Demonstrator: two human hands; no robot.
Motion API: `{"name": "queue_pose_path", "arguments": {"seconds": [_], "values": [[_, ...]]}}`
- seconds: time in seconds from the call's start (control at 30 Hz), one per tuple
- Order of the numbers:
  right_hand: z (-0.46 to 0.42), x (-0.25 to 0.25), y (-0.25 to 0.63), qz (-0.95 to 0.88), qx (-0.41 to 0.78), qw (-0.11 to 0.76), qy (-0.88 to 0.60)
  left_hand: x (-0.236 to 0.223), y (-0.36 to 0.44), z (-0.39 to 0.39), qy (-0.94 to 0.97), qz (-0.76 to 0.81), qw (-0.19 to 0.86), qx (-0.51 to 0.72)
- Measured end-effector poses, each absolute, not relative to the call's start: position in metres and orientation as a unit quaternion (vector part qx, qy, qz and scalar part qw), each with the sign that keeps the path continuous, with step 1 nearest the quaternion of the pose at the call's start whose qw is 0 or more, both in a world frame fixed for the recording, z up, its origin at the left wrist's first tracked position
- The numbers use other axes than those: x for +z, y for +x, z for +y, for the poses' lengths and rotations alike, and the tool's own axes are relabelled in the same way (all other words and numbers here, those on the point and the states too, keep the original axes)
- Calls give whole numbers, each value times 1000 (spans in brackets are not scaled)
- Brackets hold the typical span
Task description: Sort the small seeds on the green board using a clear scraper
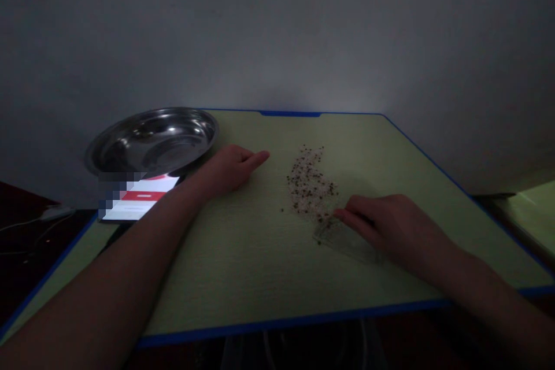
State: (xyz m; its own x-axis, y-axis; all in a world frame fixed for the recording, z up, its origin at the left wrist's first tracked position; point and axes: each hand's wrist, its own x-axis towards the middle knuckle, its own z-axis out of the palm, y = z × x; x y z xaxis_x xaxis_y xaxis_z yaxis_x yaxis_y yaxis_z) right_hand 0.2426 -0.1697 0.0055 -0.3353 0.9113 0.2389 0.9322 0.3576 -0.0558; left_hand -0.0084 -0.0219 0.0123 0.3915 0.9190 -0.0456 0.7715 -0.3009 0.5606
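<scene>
My left hand [234,169] rests on the table with its thumb side up and one digit pointing right. The other fingers are curled in, and nothing shows in them. To its right lies a loose heap of white rice grains mixed with dark beans [309,185]. On the near right side of the heap, my right hand [381,219] is closed on the rim of a clear plastic container [347,245]. This container is tilted low at the table, its mouth by the grains. Dim light blurs its exact shape.
A wide steel basin [173,147] stands at the table's back left. Beside it, partly behind my left forearm, a device with a lit screen [139,199] lies flat. The light table [243,277] has a blue edge and meets a grey wall [277,29].
</scene>
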Motion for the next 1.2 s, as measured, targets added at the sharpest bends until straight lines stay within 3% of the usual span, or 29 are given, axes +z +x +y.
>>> {"name": "queue_pose_path", "arguments": {"seconds": [0.4, 0.67, 0.97, 1.2], "values": [[-201, 10, 215, -864, 151, 70, -474, 13, -8, -23, 789, 535, 263, 146], [-193, 7, 249, -825, 16, 146, -545, 12, -8, -23, 795, 527, 260, 152], [-172, 2, 276, -766, -52, 111, -631, 13, -9, -23, 796, 529, 257, 141], [-170, 5, 260, -803, 10, 119, -585, 12, -10, -21, 791, 535, 265, 133]]}}
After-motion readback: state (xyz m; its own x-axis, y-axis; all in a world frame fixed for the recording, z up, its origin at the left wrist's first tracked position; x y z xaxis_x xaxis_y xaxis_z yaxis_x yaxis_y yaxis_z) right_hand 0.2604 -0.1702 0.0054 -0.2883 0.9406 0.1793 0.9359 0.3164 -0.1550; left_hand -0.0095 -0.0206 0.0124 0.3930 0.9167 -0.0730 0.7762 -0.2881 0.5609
